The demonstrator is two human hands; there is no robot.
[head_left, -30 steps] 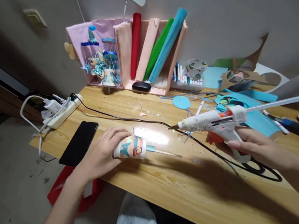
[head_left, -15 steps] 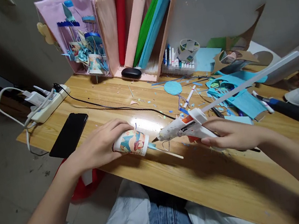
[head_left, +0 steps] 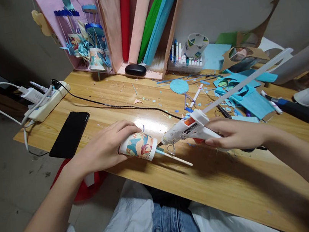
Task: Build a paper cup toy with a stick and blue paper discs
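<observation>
My left hand (head_left: 105, 148) is wrapped round a printed paper cup (head_left: 139, 146) lying on its side on the wooden table (head_left: 211, 185). A thin white stick (head_left: 175, 159) pokes out of the cup's base towards the right. My right hand (head_left: 234, 135) grips a white hot glue gun (head_left: 187, 128) with a long clear glue stick (head_left: 249, 78) in its back. The gun's nozzle points left and sits right at the cup's base, where the stick comes out.
A black phone (head_left: 69, 134) and a white power strip (head_left: 45, 105) lie at the left. A black cable (head_left: 118, 106) crosses the table. A pink organiser (head_left: 112, 25) with coloured rolls stands at the back, by marker pens (head_left: 185, 61). Blue paper scraps (head_left: 245, 98) cover the right.
My right hand has brought the glue gun down and left, from above the table to the cup's base. The left hand has kept hold of the cup.
</observation>
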